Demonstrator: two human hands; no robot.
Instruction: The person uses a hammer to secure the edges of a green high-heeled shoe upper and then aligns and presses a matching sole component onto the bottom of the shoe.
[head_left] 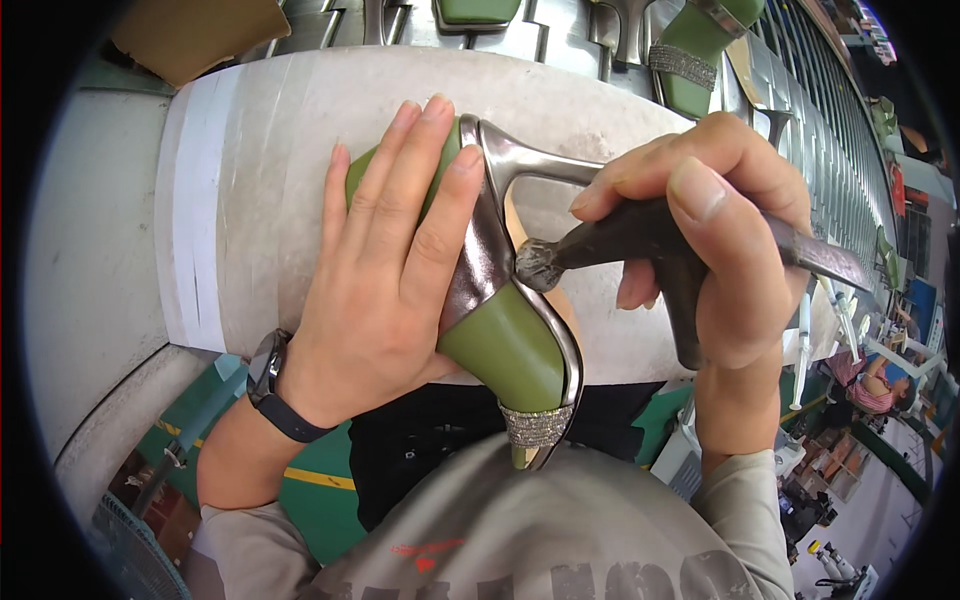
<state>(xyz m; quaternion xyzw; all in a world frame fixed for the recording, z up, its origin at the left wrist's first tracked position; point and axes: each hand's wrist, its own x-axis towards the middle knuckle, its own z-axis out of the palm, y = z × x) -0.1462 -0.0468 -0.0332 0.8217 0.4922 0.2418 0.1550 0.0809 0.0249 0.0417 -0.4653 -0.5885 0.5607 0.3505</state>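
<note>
A green high-heeled shoe [512, 345] lies on its side, with a bronze metallic band, a glittery strip near its toe and a tall metallic heel pointing right. My left hand [375, 260] is laid across its upper, fingers stretched over the side, and steadies it; the thumb is mostly hidden. In my right hand [735, 230] is a dark hammer [630, 235], fingers closed around it. Its rounded, worn face meets or nearly meets the sole edge below the heel. A black watch [270, 385] sits on my left wrist.
A pale, worn padded bench surface [270, 200] carries the shoe. Beyond it runs a slatted metal conveyor [560, 40] with more green shoes, one [690, 60] at the upper right. Brown cardboard [200, 35] lies upper left. Another person [880, 385] sits far right.
</note>
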